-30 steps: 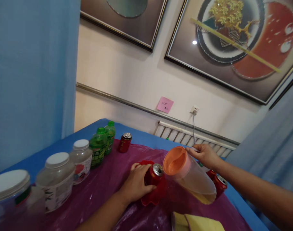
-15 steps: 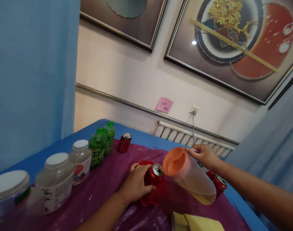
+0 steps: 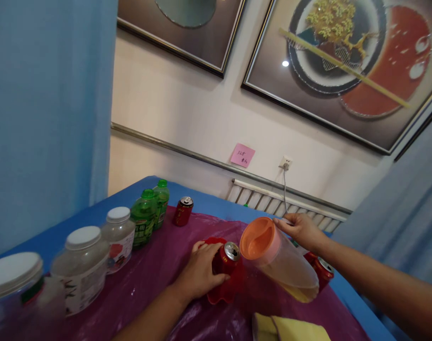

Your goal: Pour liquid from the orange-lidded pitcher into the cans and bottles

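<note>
My left hand (image 3: 203, 271) is wrapped around a red drink can (image 3: 227, 259), its opened silver top facing up. The can stands over a red dish with a wavy rim (image 3: 219, 297), partly hidden by the hand. With its fingers at the back, my right hand (image 3: 299, 230) grips a clear plastic pitcher (image 3: 286, 272) that has an orange lid (image 3: 258, 238). The pitcher is tilted, lid toward the can's top. Liquid shows inside it; I cannot tell whether any is flowing out. The pitcher's handle is mostly hidden.
Left, a row holds several white-lidded jars (image 3: 83, 270) and two green bottles (image 3: 145, 218). Another red can (image 3: 183, 211) stands behind, and more red cans (image 3: 324, 273) are at right. A folded yellow cloth (image 3: 292, 327) lies in front on the purple plastic sheet (image 3: 155, 279).
</note>
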`<state>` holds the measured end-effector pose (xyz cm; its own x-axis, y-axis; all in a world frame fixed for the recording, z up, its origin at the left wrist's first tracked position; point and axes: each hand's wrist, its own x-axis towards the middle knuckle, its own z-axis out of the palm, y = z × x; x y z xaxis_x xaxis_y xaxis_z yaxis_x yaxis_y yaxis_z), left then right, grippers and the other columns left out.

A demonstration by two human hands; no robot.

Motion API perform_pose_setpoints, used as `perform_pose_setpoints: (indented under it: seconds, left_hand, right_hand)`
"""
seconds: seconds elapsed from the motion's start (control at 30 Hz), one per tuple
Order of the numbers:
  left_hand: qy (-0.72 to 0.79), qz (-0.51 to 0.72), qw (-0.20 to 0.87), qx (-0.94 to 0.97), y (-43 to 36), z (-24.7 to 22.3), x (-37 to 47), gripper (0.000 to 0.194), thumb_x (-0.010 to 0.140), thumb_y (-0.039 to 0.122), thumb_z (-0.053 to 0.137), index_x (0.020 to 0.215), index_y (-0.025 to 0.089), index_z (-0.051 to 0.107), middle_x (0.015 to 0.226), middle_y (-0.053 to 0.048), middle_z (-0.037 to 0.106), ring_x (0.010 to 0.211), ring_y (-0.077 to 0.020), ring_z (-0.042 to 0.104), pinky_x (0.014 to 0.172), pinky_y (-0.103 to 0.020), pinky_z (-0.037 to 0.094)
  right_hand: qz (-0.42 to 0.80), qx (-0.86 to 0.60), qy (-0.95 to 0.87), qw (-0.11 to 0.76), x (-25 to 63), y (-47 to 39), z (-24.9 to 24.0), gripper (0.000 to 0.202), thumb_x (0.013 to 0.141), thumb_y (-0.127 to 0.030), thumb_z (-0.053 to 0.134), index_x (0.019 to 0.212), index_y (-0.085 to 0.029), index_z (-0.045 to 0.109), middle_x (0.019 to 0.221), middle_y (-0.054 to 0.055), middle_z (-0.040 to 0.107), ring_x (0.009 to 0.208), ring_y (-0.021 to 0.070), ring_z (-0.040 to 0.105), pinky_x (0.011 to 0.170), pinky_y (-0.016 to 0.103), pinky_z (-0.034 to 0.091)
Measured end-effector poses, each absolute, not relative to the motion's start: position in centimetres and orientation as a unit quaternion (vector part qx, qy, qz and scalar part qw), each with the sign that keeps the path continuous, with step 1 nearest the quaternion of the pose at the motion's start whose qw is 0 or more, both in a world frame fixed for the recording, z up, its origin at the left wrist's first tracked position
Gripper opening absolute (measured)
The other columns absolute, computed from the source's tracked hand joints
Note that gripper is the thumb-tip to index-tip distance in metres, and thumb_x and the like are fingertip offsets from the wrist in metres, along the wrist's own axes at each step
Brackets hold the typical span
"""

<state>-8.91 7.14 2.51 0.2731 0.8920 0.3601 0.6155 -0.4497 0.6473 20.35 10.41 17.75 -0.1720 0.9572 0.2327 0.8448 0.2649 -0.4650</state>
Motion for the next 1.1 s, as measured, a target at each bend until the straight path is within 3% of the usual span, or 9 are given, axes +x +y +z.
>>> perform_pose_setpoints:
  seconds: [1.1]
  left_hand:
    - [0.484,0.342,0.200,0.780,6.97,2.92,-8.84,0.074,0.059,0.035,0.087,0.127,0.027,0.059,0.128,-0.007,0.069,0.123,-0.0328,0.058,0.116,-0.053,0.024]
  right_hand:
    - [0.122,-0.591,-0.754,0.259,20.01,9.85,17.77,0.053,0.081,-0.065,0.055,0.054,-0.023,0.036,0.050,-0.006,0.028,0.049,0.0096,0.025,0.047,0.027,0.016]
